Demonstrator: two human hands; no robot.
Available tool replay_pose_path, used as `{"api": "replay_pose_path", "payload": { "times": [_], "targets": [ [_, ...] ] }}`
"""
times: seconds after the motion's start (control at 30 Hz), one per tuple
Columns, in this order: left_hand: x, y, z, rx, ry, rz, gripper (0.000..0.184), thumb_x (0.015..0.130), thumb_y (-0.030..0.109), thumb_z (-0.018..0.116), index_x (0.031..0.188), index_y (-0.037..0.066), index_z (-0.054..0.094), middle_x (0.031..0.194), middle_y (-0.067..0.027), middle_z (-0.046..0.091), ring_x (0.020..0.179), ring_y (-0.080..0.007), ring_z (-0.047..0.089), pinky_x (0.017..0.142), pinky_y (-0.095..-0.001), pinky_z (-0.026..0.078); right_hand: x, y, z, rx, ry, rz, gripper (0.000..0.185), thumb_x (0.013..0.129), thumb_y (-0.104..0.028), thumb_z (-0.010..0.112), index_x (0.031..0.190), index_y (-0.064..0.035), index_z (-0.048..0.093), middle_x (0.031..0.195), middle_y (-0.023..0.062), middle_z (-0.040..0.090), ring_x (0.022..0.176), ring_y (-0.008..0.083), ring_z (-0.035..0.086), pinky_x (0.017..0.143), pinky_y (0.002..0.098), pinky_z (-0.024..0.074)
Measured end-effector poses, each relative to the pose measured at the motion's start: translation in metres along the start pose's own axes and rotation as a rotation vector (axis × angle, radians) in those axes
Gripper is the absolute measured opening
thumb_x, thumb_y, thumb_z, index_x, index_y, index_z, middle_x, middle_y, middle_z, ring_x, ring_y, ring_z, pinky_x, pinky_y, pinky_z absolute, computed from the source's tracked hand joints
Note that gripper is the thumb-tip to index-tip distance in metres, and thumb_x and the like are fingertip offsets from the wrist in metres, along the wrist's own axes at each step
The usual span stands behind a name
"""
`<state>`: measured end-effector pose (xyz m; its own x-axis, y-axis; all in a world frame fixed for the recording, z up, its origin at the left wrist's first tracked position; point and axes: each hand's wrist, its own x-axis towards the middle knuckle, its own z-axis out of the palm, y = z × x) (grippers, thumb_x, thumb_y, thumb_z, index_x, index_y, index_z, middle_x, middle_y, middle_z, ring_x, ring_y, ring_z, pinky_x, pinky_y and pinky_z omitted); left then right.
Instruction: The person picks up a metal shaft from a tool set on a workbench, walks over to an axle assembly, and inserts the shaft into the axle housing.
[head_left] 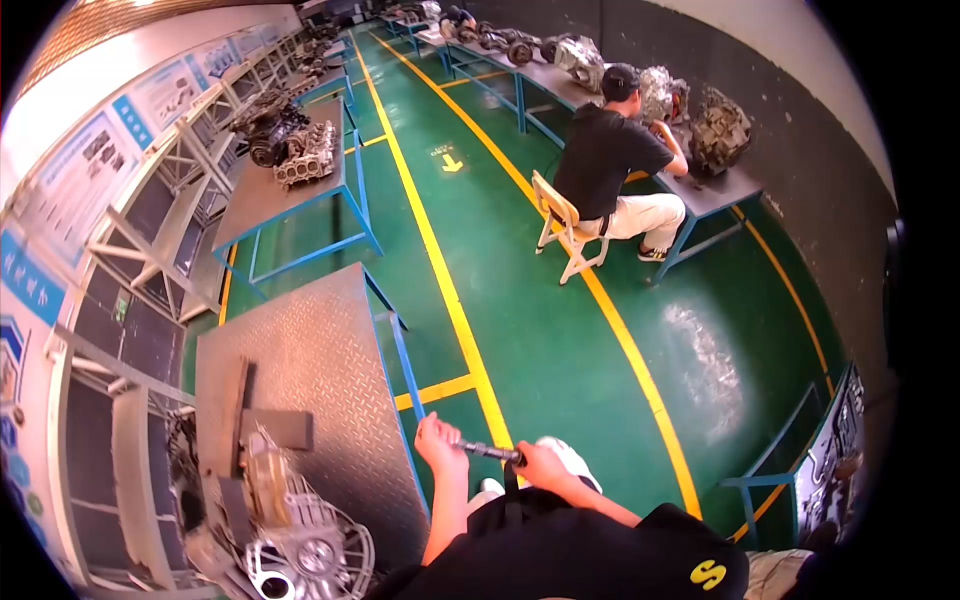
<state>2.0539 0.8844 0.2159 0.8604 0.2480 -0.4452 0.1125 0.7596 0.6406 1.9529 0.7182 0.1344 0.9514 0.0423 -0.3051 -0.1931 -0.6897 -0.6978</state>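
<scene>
A slim metal rod-shaped tool with a dark end spans the gap between my two hands, in front of my body. I cannot make out its exact kind. My left hand is closed around its left end, close to the blue edge of the metal table. At the dark right end, my right hand is also closed on the tool. Both hands are above the green floor, just right of the table. Part of the tool is hidden in my fingers.
A patterned metal table holds a gearbox-like casting and wooden blocks. Farther up, another table bears an engine block. A seated person works at the right-hand bench. Yellow lines mark the floor.
</scene>
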Motion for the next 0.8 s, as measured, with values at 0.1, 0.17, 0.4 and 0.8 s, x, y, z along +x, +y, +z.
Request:
{"api": "replay_pose_path", "payload": {
  "times": [0.1, 0.17, 0.4, 0.8],
  "targets": [
    [0.064, 0.007, 0.058, 0.071, -0.056, 0.094, 0.033, 0.088, 0.010, 0.050, 0.060, 0.014, 0.033, 0.048, 0.0027, 0.029, 0.038, -0.0089, 0.026, 0.039, -0.0264, 0.024, 0.084, -0.016, -0.024, 0.063, 0.226, -0.063, 0.024, 0.070, -0.017, 0.072, 0.087, -0.0056, 0.060, 0.079, 0.0153, 0.063, 0.075, 0.0351, 0.062, 0.067, 0.0441, 0.0490],
    [0.115, 0.011, 0.091, 0.060, -0.100, 0.125, 0.033, 0.088, 0.011, 0.049, 0.060, 0.014, 0.032, 0.048, 0.0027, 0.029, 0.038, -0.0087, 0.026, 0.040, -0.0264, 0.024, 0.143, -0.019, -0.035, 0.093, 0.386, -0.123, 0.025, 0.071, -0.015, 0.072, 0.088, -0.0038, 0.058, 0.083, 0.0141, 0.063, 0.076, 0.0356, 0.062, 0.065, 0.0448, 0.0490],
    [0.326, 0.019, 0.214, 0.032, -0.019, 0.182, 0.036, 0.088, 0.019, 0.051, 0.059, 0.017, 0.030, 0.047, 0.0044, 0.026, 0.039, -0.0089, 0.024, 0.040, -0.0265, 0.023, 0.383, -0.017, -0.112, 0.329, 0.246, -0.221, 0.032, 0.074, -0.021, 0.074, 0.098, -0.0057, 0.060, 0.087, 0.0124, 0.065, 0.083, 0.0299, 0.064, 0.071, 0.0399, 0.0509],
    [0.636, 0.023, 0.262, -0.187, 0.322, -0.081, 0.033, 0.091, 0.028, 0.043, 0.062, 0.018, 0.034, 0.049, 0.0067, 0.033, 0.041, -0.0089, 0.035, 0.042, -0.0245, 0.034, 0.682, -0.047, -0.254, 0.292, -0.229, -0.392, 0.030, 0.089, -0.034, 0.057, 0.091, -0.0042, 0.061, 0.081, 0.0154, 0.064, 0.073, 0.0325, 0.061, 0.064, 0.0439, 0.0469]
  ]
}}
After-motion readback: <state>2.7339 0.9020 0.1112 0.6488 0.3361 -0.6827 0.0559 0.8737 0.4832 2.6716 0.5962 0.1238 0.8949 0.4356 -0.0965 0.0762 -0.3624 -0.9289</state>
